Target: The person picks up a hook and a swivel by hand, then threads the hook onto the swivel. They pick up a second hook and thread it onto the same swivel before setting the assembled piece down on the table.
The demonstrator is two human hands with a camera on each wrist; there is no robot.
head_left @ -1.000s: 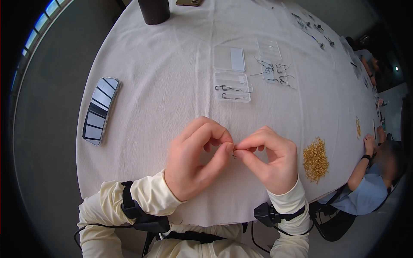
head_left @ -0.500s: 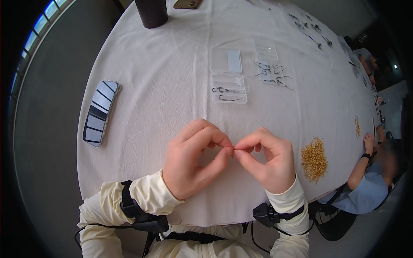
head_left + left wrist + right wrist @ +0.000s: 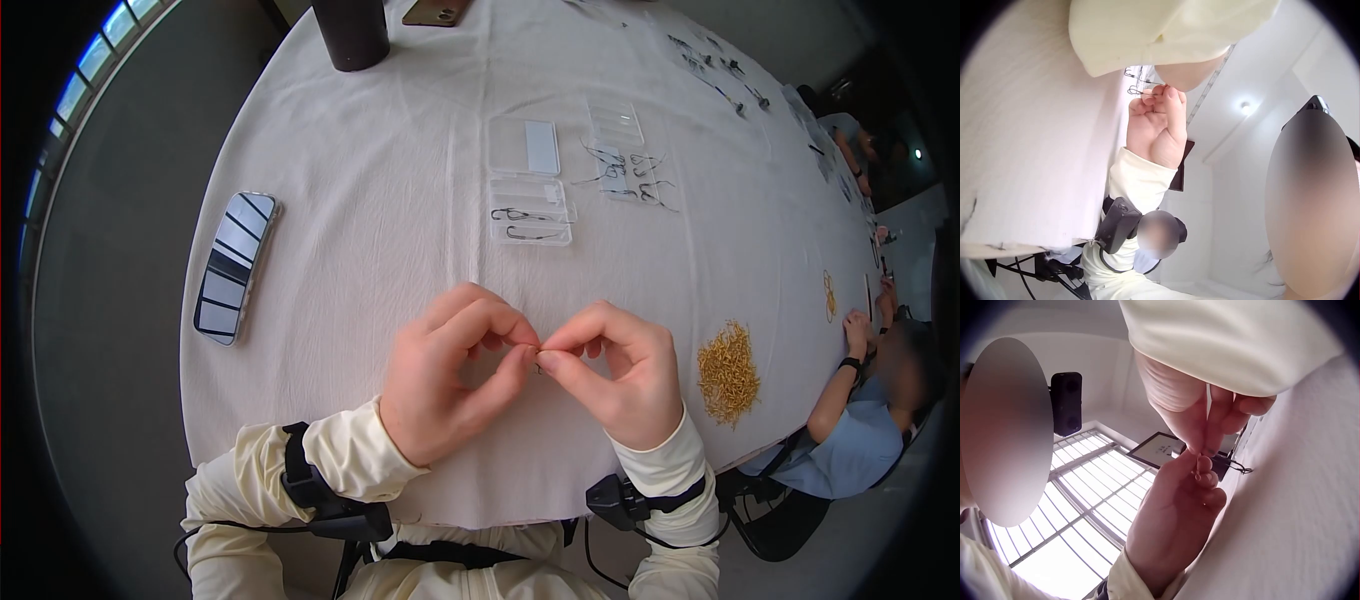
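Observation:
Both hands meet fingertip to fingertip over the near part of the table in the head view. My left hand (image 3: 455,375) pinches with thumb and forefinger, its other fingers bent behind. Facing it, my right hand (image 3: 625,375) pinches at the same spot. Between the fingertips is a small gold-coloured metal piece (image 3: 1197,475) with a looped end, hanging below the pinch in the right wrist view; most of it is hidden, and I cannot tell its kind. Right of my right hand lies a loose pile of small gold-coloured metal pieces (image 3: 729,373).
Ahead stands an opened clear plastic box (image 3: 530,240) holding dark hooks; beside it, a second clear box (image 3: 617,122) has thin dark hooks. A phone (image 3: 235,268) lies at left, a dark cup (image 3: 352,40) at the far left. Another person (image 3: 850,440) sits at right.
The head view has shifted slightly, so the table things appear a little lower. Both hands stay pinched together, the right one drifting slightly left.

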